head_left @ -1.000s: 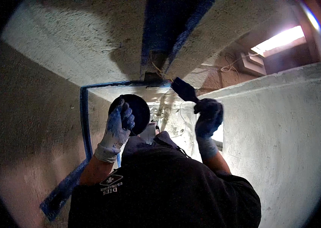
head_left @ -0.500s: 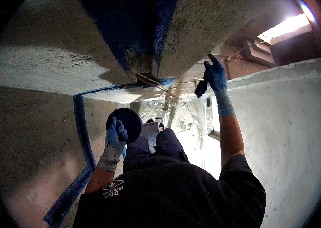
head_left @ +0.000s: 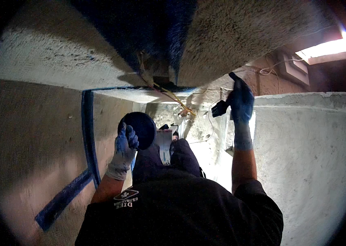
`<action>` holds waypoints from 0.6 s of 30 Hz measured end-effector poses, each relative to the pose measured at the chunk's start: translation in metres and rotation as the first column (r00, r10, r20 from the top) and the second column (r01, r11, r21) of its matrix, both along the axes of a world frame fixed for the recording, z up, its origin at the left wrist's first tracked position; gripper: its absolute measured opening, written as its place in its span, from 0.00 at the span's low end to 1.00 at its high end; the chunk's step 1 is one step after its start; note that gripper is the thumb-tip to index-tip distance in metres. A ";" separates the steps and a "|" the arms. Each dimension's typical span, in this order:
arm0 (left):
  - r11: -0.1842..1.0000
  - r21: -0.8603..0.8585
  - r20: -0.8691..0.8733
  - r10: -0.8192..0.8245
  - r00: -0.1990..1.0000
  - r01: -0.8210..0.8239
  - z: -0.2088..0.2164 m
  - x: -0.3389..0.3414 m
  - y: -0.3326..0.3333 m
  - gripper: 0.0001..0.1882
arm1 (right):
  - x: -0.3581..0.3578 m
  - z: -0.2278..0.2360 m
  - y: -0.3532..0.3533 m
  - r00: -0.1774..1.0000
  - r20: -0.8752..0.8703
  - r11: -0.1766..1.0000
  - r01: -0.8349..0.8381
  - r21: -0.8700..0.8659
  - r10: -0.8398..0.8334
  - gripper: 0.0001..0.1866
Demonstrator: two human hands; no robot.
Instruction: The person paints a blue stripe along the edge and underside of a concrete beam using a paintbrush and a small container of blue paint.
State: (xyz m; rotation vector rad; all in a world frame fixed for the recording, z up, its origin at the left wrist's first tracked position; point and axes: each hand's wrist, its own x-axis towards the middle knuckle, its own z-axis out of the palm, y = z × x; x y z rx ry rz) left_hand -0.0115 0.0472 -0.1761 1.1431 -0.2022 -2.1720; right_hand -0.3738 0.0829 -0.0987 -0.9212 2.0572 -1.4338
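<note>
My left hand [head_left: 124,148], in a paint-stained glove, grips the rim of a round dark blue paint bucket [head_left: 143,130] at the middle left; its fingers curl over the near edge. Out to the right, my right hand [head_left: 241,101], its glove soaked blue, is closed around a paintbrush [head_left: 220,108]. The blue-coated bristles point left and a dark tip sticks up above the hand. Overhead, a broad dark blue painted band [head_left: 140,28] runs along the rough plaster, apart from the brush.
Yellow and reddish wires [head_left: 175,98] hang from a wall recess near the centre. Blue stripes [head_left: 89,135] run down the left wall. Behind my legs stands a light-coloured stepped object [head_left: 165,141], perhaps a ladder. A lit opening [head_left: 326,49] is at upper right, above a pale wall [head_left: 308,156].
My right hand has moved down and slightly right with the brush, and its bristles now point more to the left. The left hand still holds the bucket; the whole view has shifted slightly.
</note>
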 end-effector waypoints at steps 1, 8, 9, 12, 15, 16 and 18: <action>1.000 -0.010 0.005 0.003 1.000 -0.003 0.004 0.000 0.002 0.16 | 0.001 -0.001 0.014 0.979 -0.194 0.975 -0.096 -0.202 0.056 0.17; 0.997 -0.045 0.175 -0.049 0.983 0.058 0.078 -0.014 0.008 0.16 | 0.114 0.037 0.063 0.879 0.341 0.928 -0.244 -0.281 0.334 0.23; 0.997 -0.061 0.257 -0.038 0.966 0.055 0.092 -0.019 0.014 0.16 | 0.137 0.015 0.063 0.861 0.392 0.939 -0.241 -0.246 0.324 0.16; 0.998 -0.008 0.227 -0.052 0.972 0.055 0.122 -0.023 0.014 0.16 | 0.172 0.012 0.043 0.768 0.300 0.816 -0.574 -0.073 0.566 0.10; 0.987 -0.082 -0.064 -0.144 0.988 0.138 0.123 -0.012 0.016 0.14 | 0.188 -0.007 0.029 0.701 -0.049 0.702 -0.712 0.009 0.712 0.10; 0.985 -0.080 -0.104 -0.158 0.982 0.150 0.125 -0.011 0.016 0.14 | 0.192 0.002 0.024 0.679 -0.131 0.687 -0.726 0.025 0.722 0.09; 0.985 -0.059 -0.125 -0.169 0.978 0.163 0.128 -0.011 0.014 0.14 | 0.193 0.004 0.016 0.625 -0.170 0.648 -0.738 0.188 0.762 0.07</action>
